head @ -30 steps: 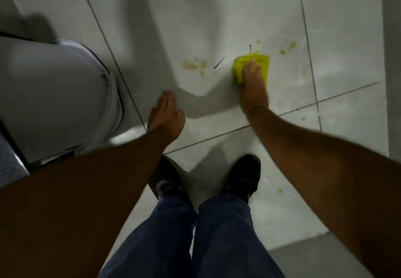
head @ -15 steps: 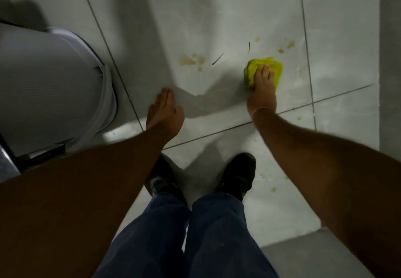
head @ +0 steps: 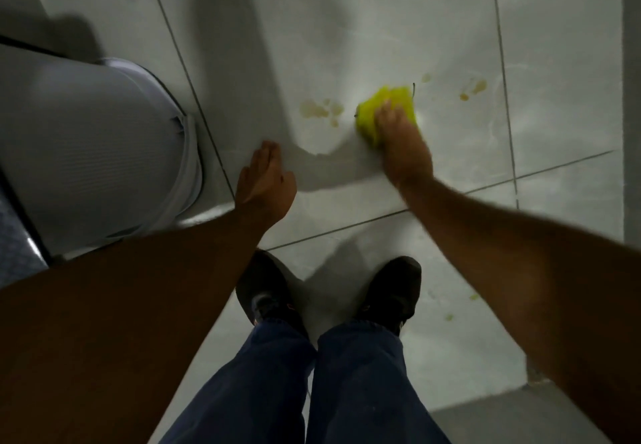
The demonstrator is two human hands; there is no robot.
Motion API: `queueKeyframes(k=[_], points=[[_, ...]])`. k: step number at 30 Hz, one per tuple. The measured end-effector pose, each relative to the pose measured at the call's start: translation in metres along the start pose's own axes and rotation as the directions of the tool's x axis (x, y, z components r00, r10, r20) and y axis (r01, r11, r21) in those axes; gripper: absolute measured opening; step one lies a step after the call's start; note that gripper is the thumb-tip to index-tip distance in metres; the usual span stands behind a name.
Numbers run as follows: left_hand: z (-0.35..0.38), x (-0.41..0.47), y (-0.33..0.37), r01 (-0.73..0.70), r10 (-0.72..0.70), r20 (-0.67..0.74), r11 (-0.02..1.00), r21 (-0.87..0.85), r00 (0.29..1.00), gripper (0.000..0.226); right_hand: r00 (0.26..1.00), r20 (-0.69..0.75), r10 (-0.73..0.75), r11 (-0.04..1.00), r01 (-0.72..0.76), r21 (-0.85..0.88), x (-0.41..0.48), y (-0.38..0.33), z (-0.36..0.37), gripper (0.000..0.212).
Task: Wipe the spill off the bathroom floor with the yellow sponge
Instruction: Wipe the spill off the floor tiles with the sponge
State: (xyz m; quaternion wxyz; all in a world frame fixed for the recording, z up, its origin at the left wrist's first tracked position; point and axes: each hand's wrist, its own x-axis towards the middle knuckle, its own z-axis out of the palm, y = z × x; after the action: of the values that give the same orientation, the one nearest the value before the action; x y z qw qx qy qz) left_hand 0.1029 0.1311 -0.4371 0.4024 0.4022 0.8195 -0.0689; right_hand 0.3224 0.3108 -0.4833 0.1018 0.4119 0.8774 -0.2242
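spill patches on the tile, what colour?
Brownish-tan spill patches, seen in the head view, left of the yellow sponge.

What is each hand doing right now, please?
Left hand: open, empty, flat on the floor.
Right hand: pressing the yellow sponge on the floor; whether the fingers grip it cannot be told.

- The left hand (head: 265,180) is laid flat and open, fingers together, arm extended forward.
- The right hand (head: 404,147) is pressed palm-down over the yellow sponge (head: 378,110), arm outstretched; its grip is blurred.
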Motion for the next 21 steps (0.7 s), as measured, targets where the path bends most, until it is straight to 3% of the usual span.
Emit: queueKeyframes(k=[3,5,7,9,13,15,17,19,21], points=[[0.003,-0.001,-0.006,-0.025,0.025,0.009,1.000,0.004,1.000,0.068,0.991,-0.029,0.133,0.991,-0.132,0.018,0.060,-0.008,-0.022,0.061],[-0.002,-0.001,-0.009,-0.047,0.047,-0.005,0.999,0.004,0.999,0.068,0.994,-0.018,0.110,0.994,-0.110,0.003,0.071,-0.032,-0.016,0.059],[-0.008,0.000,-0.011,-0.057,0.057,-0.026,0.998,0.017,0.998,0.067,0.996,0.024,-0.089,0.995,0.090,-0.035,0.047,-0.058,0.007,0.060],[-0.014,0.002,-0.012,-0.022,0.023,-0.064,1.000,0.014,0.998,0.072,0.945,0.070,-0.320,0.946,0.323,-0.029,0.000,-0.072,0.032,0.062],[-0.016,0.009,-0.004,0.028,-0.031,-0.058,0.999,-0.042,0.998,0.069,0.890,0.218,-0.401,0.905,0.421,-0.053,-0.038,-0.049,0.026,0.070],[-0.010,0.011,-0.003,0.026,-0.028,-0.028,0.998,-0.057,0.999,0.068,0.934,0.130,-0.331,0.934,0.345,-0.098,-0.019,-0.023,0.016,0.065],[-0.006,0.009,-0.005,0.003,-0.003,-0.005,1.000,-0.028,1.000,0.068,0.987,0.023,-0.162,0.981,0.163,-0.102,0.009,0.002,-0.002,0.060],[-0.005,0.004,-0.007,-0.030,0.030,0.024,1.000,-0.011,0.999,0.071,1.000,-0.007,0.030,0.998,-0.030,-0.048,0.030,0.008,-0.016,0.062],[-0.005,0.000,-0.009,-0.040,0.041,0.040,0.999,-0.033,0.998,0.073,0.991,-0.031,0.128,0.992,-0.129,-0.014,0.035,-0.011,-0.016,0.061]])
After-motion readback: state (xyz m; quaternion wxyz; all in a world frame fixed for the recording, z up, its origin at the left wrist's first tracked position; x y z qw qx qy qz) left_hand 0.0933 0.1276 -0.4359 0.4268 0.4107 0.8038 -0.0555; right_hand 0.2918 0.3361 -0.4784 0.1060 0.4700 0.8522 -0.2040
